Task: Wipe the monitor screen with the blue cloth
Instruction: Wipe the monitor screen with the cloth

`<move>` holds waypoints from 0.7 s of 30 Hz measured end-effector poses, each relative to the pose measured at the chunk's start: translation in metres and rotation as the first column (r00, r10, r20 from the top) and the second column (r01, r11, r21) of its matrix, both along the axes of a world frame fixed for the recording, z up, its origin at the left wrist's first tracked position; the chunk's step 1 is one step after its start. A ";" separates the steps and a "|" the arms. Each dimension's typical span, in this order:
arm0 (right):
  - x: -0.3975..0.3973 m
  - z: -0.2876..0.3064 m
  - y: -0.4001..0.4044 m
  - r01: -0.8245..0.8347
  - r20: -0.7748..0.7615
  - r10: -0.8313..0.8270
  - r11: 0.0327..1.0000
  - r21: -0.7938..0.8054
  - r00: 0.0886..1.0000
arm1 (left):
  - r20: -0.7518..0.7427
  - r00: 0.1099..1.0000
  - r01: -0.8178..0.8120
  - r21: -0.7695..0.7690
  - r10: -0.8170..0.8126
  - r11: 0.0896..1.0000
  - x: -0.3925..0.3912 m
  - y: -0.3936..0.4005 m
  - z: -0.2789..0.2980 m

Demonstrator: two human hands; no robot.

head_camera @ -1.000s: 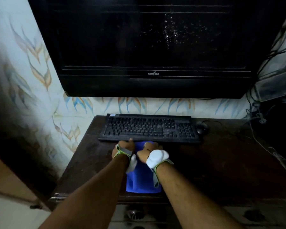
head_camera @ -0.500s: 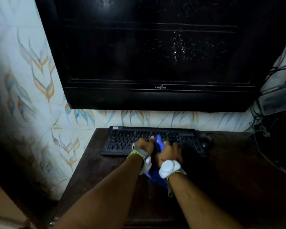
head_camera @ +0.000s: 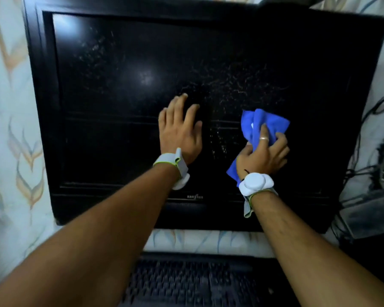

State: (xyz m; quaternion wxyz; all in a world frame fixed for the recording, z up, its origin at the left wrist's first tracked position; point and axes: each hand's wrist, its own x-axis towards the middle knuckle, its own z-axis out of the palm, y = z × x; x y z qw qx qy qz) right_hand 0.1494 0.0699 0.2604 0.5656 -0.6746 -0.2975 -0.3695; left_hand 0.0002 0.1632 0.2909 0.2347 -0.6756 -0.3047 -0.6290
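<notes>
The black monitor (head_camera: 111,96) fills most of the view, its dark screen speckled with dust and smears around the middle. My right hand (head_camera: 264,156) grips the bunched blue cloth (head_camera: 264,122) and holds it against the screen right of centre. Part of the cloth hangs below my right wrist. My left hand (head_camera: 180,131) is raised in front of the screen's centre with fingers spread and nothing in it; I cannot tell if it touches the glass. Both wrists carry white bands.
A black keyboard (head_camera: 193,282) lies below the monitor at the bottom edge. Patterned wall (head_camera: 9,129) runs along the left. Tangled cables and a grey box (head_camera: 372,173) sit to the right of the monitor.
Both hands rose from the table by the keyboard to the screen. The cloth left the table in my right hand, my left hand let go of it, and the view tilted up.
</notes>
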 end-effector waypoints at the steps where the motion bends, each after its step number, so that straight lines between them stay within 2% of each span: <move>1: -0.003 0.015 0.006 -0.008 0.044 0.007 1.000 0.008 0.999 | 0.012 1.000 -0.022 0.018 0.022 1.000 -0.004 0.005 0.013; 3: -0.010 0.040 0.017 -0.050 0.179 0.049 0.999 0.005 0.983 | 0.047 0.998 -0.054 0.044 0.051 0.998 -0.011 0.015 0.033; 6: -0.029 0.056 0.034 -0.111 0.419 0.135 0.991 -0.081 0.898 | 0.082 0.992 -0.100 0.065 0.095 0.993 -0.023 0.030 0.055; 10: -0.046 0.018 0.050 -0.056 0.615 0.175 0.977 -0.207 0.769 | 0.083 0.989 -0.129 0.039 0.125 0.991 -0.031 0.044 0.058; 13: -0.034 -0.029 0.055 0.034 0.652 0.136 0.970 -0.241 0.746 | 0.046 0.986 -0.163 0.033 0.162 0.986 -0.032 0.050 0.049; 16: -0.005 -0.056 0.047 0.130 0.632 0.045 0.965 -0.228 0.774 | 0.025 0.986 -0.167 0.033 0.167 0.985 -0.033 0.052 0.047; 18: 0.015 -0.052 0.038 0.128 0.570 -0.010 0.977 -0.168 0.822 | 0.027 0.985 -0.170 0.027 0.170 0.985 -0.033 0.051 0.047; 21: 0.033 -0.014 0.030 0.061 0.461 -0.031 0.997 -0.051 0.887 | 0.029 0.985 -0.168 0.034 0.167 0.985 -0.032 0.051 0.047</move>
